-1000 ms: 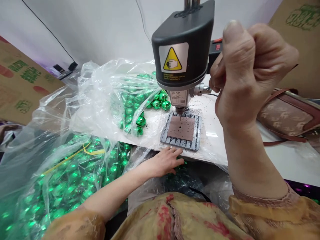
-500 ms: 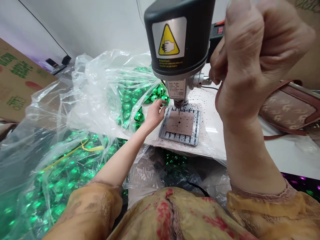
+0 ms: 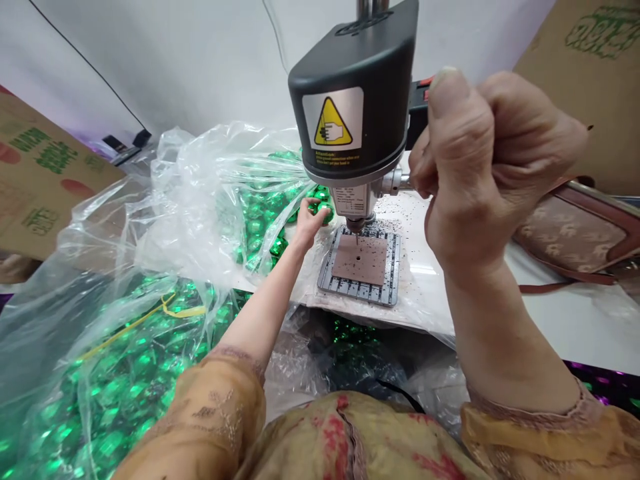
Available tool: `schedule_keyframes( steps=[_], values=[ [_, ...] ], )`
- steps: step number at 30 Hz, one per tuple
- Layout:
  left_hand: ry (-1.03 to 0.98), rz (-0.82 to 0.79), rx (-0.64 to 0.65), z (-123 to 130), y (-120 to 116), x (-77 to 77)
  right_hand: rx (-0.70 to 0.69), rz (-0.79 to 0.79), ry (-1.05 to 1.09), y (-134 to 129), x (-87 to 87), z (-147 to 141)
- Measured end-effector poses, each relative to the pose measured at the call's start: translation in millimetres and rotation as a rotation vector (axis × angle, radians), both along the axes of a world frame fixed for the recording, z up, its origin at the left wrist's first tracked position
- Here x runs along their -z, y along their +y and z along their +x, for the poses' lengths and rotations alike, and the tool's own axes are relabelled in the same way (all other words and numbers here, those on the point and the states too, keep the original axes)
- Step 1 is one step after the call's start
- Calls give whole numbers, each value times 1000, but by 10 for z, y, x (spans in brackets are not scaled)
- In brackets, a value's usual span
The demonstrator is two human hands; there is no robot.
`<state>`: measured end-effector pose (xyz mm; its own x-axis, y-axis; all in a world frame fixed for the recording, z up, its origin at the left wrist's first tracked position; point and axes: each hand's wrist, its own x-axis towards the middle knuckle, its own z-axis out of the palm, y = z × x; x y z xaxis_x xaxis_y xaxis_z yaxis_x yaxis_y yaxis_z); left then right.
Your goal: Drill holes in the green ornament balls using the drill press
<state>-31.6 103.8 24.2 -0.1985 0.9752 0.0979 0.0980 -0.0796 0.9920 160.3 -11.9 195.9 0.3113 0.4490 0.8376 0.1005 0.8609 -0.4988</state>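
My left hand [image 3: 309, 219] reaches to the pile of shiny green faceted balls beside the bench drill press [image 3: 350, 107]. Its thumb and fingers curl around one green faceted ball [image 3: 327, 213], partly hidden by them. Raised at the right, my right hand [image 3: 490, 153] is closed in a fist on the drill press feed handle [image 3: 401, 180], whose outer end is hidden inside the fingers. Below the drill bit, a brown square plate [image 3: 356, 263] with a small dark hole lies on the grey slotted base [image 3: 385, 297].
Clear plastic sheeting [image 3: 185, 180] covers many green balls at left. Dark shavings [image 3: 395, 217] are scattered around the base. A patterned bag with brown straps [image 3: 575, 230] lies at right. Cardboard boxes stand at left [image 3: 45, 173] and back right [image 3: 590, 87].
My left hand has shifted slightly and its fingers now curl around a ball. My right hand is lower in view, still closed on the handle. The whole view has tilted a little.
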Motion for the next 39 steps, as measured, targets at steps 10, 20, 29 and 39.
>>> schedule_keyframes(
  steps=[10, 20, 29, 39],
  values=[
    [-188, -14, 268, 126, -839, 47, 33, 5, -7, 11, 13, -4],
    [69, 120, 367, 190, -870, 267, 0, 54, 20, 33, 7, -13],
    [178, 158, 432, 277, -999, 188, -2, 46, 29, 6, -10, -21],
    [181, 159, 405, 346, -1037, 211, 46, 8, -17, -47, 21, -10]
  ],
)
